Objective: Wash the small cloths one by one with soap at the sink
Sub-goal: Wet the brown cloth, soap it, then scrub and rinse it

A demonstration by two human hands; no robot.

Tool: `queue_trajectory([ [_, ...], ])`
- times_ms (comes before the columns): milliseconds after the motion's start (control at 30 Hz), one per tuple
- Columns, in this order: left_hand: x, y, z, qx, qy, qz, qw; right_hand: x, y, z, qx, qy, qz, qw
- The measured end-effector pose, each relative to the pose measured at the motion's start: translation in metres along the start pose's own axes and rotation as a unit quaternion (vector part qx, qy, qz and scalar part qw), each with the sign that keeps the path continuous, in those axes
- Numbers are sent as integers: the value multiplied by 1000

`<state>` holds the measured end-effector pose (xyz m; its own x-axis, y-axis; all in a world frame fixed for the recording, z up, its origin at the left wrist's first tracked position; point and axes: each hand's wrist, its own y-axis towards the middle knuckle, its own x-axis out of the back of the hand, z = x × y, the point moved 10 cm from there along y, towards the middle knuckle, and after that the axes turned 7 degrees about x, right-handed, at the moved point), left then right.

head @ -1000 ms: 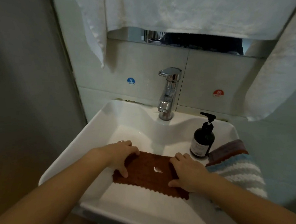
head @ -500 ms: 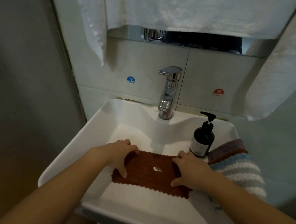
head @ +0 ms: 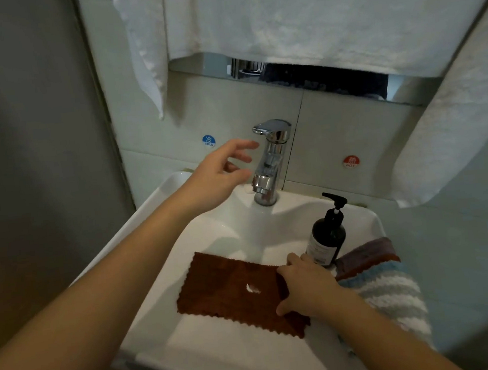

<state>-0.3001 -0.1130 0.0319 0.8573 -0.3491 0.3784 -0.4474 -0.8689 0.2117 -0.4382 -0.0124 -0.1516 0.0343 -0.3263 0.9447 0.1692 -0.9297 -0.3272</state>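
Nearest the camera, both bare forearms reach out over the front rim of the white sink (head: pixel 177 367). The right forearm comes in from the lower right, and the right hand (head: pixel 305 290) lies palm-down on the right end of the brown cloth (head: pixel 232 296). Its fingers curl over the cloth's far right edge while the thumb presses the near edge, so it seems to pinch that end, though the fingertips are partly hidden by the hand itself. The brown cloth is spread almost flat inside the basin, its near edge zigzag-cut, with a small white dab of what may be soap (head: pixel 252 288) near its middle.

Just right of that hand, a striped blue and white cloth (head: pixel 393 292) hangs over the sink's right rim, with a darker purple and orange cloth (head: pixel 365 255) lying just behind it. A dark pump bottle (head: pixel 328 236) stands upright on the back right corner of the sink, close to the right hand's knuckles.

Further back, the left arm stretches diagonally across the basin. The left hand (head: pixel 221 175) hangs in the air just left of the chrome tap (head: pixel 270 161), fingers spread and loosely bent, holding nothing and not touching the tap.

On the wall tiles behind are a blue cold sticker (head: pixel 208 140) and a red hot sticker (head: pixel 350 161). White towels (head: pixel 310 14) hang above.
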Motion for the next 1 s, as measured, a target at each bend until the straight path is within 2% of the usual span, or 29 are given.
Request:
queue_trajectory([
  [433, -6, 10, -22, -5, -26, 14, 1000, 0, 1, -1, 6, 49, -2, 999],
  [1000, -4, 17, -35, -16, -41, 19, 999, -3, 1, -2, 4, 55, 3, 998],
])
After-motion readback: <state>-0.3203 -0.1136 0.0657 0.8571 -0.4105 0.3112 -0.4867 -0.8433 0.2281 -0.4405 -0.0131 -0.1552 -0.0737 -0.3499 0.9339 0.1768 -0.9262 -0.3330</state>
